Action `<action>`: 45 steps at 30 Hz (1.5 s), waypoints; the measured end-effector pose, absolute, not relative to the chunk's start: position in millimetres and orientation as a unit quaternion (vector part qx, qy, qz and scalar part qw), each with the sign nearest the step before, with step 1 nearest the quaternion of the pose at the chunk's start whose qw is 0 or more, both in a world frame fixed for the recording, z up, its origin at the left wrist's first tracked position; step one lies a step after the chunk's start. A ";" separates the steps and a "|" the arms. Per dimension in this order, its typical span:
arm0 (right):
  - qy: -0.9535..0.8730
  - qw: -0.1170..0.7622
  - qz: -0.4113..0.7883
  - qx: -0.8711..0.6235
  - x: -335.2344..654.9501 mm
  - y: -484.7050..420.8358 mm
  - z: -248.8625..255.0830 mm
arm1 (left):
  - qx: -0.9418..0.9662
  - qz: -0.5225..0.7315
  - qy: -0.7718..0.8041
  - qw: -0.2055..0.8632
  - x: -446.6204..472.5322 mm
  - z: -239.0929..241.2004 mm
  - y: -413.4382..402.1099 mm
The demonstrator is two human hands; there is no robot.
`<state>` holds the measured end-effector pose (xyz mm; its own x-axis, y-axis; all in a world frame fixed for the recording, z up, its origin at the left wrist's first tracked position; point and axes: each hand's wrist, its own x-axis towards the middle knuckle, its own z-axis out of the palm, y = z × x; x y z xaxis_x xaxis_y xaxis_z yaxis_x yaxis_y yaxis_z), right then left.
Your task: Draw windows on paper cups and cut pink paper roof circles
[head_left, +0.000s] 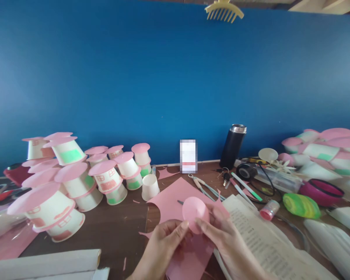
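Observation:
A round pink paper disc (195,209), cone-like in the middle, is pinched between both hands. My left hand (170,239) grips its lower left edge with thumb and fingers. On the lower right side, my right hand (221,229) holds it with the thumb on the front. Beneath lies a pink paper sheet (175,194) with curved cut-outs along its edges. A dark pointed tip (180,202) shows just left of the disc; the rest of it is hidden. Behind the sheet rest compasses (204,186). One plain white paper cup (150,187) stands upside down to the left.
Stacked white cups with pink paper tops (105,177) fill the left side; more lie heaped at the right (323,151). A black bottle (233,147), markers (246,186), a printed paper (251,233), a glue bottle (270,210) and a magenta bowl (321,193) crowd the right.

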<state>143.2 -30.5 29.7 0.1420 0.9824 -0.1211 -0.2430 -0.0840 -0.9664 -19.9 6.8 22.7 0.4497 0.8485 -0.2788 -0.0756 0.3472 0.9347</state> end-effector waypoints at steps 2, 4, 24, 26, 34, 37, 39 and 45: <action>-0.386 0.557 0.520 -0.519 141.2 -31.9 31.4 | 0.469 0.313 0.417 0.713 -18.6 21.5 5.7; -0.402 0.554 0.506 -0.525 137.6 -33.5 35.0 | 0.454 0.312 0.417 0.723 -16.8 18.6 5.0; -0.313 0.562 0.614 -0.457 135.1 -31.1 33.3 | 0.452 0.322 0.420 0.718 -15.1 5.7 8.1; -0.309 0.562 0.614 -0.461 133.3 -33.4 38.6 | 0.455 0.326 0.413 0.719 -15.3 8.9 7.4; -0.316 0.557 0.611 -0.466 130.4 -35.9 51.5 | 0.486 0.316 0.403 0.708 -16.8 19.4 3.3; -0.321 0.554 0.606 -0.472 131.3 -35.4 50.8 | 0.474 0.319 0.391 0.721 -16.5 19.3 2.5; -0.338 0.555 0.593 -0.476 130.9 -36.3 51.7 | 0.462 0.328 0.386 0.728 -16.6 21.4 2.2; -0.396 0.574 0.521 -0.492 131.3 -41.0 50.0 | 0.501 0.377 0.419 0.657 -20.3 35.0 3.6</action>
<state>131.3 -41.0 50.0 0.1445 0.9878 -0.0581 -0.2089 -0.0269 -0.9776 -20.3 3.6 35.0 0.3648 0.9148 -0.1735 -0.0749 0.2145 0.9738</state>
